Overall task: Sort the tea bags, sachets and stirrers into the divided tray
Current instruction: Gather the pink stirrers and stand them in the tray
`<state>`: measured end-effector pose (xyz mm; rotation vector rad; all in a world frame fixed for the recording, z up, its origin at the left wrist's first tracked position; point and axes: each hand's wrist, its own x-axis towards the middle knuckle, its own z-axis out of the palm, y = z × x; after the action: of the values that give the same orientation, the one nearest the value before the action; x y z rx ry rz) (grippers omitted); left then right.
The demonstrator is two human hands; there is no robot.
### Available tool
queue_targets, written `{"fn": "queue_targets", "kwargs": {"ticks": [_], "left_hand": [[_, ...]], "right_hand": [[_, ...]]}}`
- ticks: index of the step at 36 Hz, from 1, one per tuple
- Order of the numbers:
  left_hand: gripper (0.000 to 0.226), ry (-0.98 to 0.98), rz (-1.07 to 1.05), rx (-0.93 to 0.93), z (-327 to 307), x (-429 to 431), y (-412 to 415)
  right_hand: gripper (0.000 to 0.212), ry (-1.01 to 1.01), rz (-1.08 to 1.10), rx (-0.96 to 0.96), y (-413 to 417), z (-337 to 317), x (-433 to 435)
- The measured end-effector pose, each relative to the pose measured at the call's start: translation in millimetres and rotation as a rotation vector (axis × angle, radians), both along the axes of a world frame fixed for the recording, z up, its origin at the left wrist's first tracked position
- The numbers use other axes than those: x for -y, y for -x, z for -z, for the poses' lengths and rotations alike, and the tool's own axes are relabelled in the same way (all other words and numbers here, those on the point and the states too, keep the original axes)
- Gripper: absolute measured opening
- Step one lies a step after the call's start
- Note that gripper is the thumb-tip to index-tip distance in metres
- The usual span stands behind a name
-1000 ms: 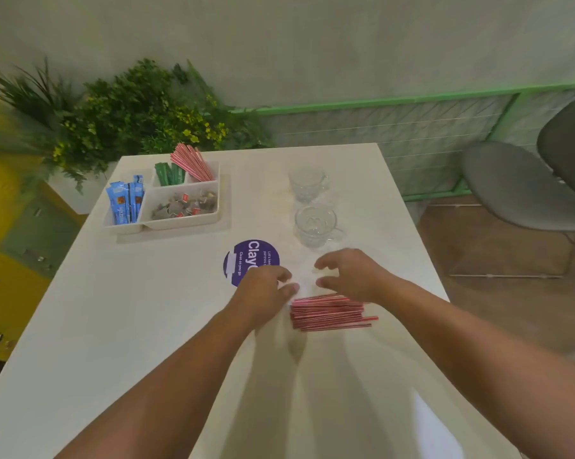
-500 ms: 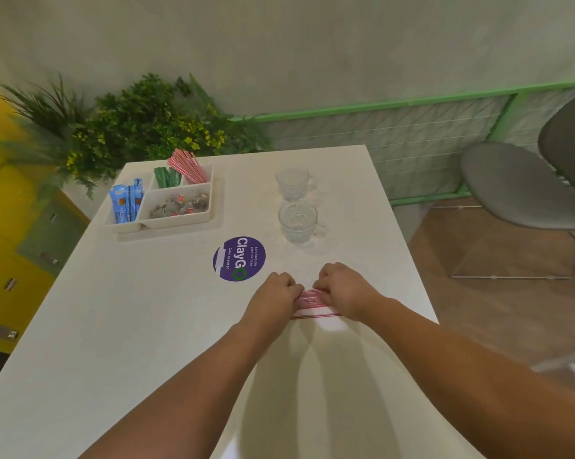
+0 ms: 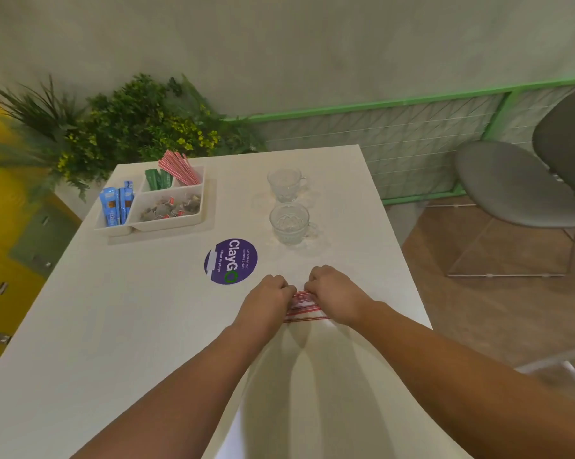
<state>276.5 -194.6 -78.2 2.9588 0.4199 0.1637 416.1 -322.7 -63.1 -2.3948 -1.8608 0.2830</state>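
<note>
Both hands are down on the white counter [image 3: 120,326], knuckles facing each other. The left hand [image 3: 268,299] and the right hand [image 3: 335,293] are each curled closed over an end of a bundle of red-and-white stirrers [image 3: 303,306]. Only the middle of the bundle shows between them; its ends are buried under the fingers, so there is no counting the sticks.

Far off at the back left sits the divided tray [image 3: 166,225]. Blue sachets [image 3: 116,207] stand in its left compartment, green sachets [image 3: 159,179] and more stirrers [image 3: 179,167] lean in the two rear ones, and a heap of tea bags [image 3: 171,208] fills the large front one, too small to make out singly.

Two glass cups [image 3: 289,222] stand beyond the hands, beside a round purple sticker [image 3: 231,261]. A grey chair [image 3: 518,183] is cut off at the right edge.
</note>
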Motion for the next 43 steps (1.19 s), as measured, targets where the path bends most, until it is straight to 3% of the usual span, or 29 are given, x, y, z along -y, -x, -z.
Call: {"fn": "queue_targets", "kwargs": {"ticks": [12,21,26,33,38,43], "left_hand": [[0.018,-0.046,0.029,-0.030,0,-5,-2],[0.012,-0.004,0.042,-0.031,-13,-7,-2],[0.027,0.030,0.053,-0.032,-32,-12,0],[0.027,0.145,0.047,-0.073,-78,-38,-2],[0.022,0.177,0.058,-0.011,-120,-78,7],[0.020,0.443,-0.096,0.173,-149,-116,19]], "right_hand": [[0.022,0.042,-0.005,0.074,0,-3,-5],[0.019,0.064,-0.005,0.084,1,-13,-11],[0.018,0.030,0.042,0.006,0,-26,-16],[0.021,0.018,0.070,-0.066,1,-73,-39],[0.021,-0.108,0.134,-0.279,5,-120,-66],[0.016,-0.504,0.417,-0.770,10,-151,-101]]}}
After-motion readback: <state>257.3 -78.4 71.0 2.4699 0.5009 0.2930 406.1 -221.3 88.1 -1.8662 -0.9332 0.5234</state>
